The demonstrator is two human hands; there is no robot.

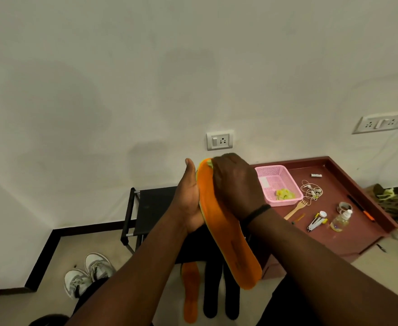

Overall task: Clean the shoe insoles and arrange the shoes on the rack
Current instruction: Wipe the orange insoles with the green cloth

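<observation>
Orange insole (226, 234) is held up in the air in front of the black shoe rack (155, 208), toe end high and heel hanging down toward the floor. The left hand (189, 203) cradles it from behind, palm flat against its back edge and thumb straight up, fingers hidden behind the foam. The right hand (234, 184) is curled over the toe end, its grip clamped on a bit of yellow-green cloth (209, 163) pressed against the surface. It looks light and bendy, thin foam that would flop if pinched at one tip, so backing it along its middle while rubbing seems the sensible hold. A second orange insole (190, 290) and two dark insoles (221, 288) lie on the floor below, and a pair of grey-white sneakers (87, 274) sits to the left. On the maroon counter (357, 236), near its back left corner, stands a pink basket (273, 177) holding another yellow cloth.
</observation>
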